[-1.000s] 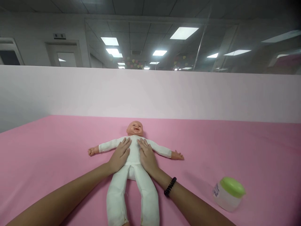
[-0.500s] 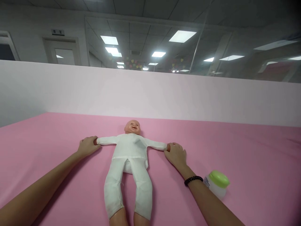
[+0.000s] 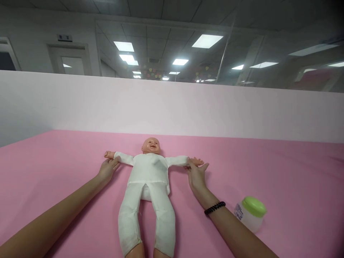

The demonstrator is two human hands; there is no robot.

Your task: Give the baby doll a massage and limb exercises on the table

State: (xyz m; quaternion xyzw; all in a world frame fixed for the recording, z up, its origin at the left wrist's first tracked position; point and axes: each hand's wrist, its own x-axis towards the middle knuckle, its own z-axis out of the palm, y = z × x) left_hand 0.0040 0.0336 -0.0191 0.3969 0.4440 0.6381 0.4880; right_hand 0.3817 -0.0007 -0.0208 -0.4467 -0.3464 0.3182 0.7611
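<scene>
Baby doll, white cloth suit, hard tan head (image 3: 150, 172), lies b/w both hands on pink table (image 3: 295, 190). Grips shifted inward vs. prev., baring doll's fists: L hand (image 3: 108, 169) pinching cuff, R hand (image 3: 197, 175) at other cuff, fingers part-spread. Green-lidded translucent plastic jar (image 3: 252, 216) by R forearm.

doll (image 3: 151, 168) on surface (image 3: 242, 165); jar (image 3: 251, 214) right of doll; wall (image 3: 172, 107) behind

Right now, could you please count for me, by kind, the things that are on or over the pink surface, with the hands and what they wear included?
Doll in white clothes: 1
Jar with green lid: 1
Bare hands: 2, the left hand and the right hand
Black coiled wristband: 1
Total: 5
</scene>
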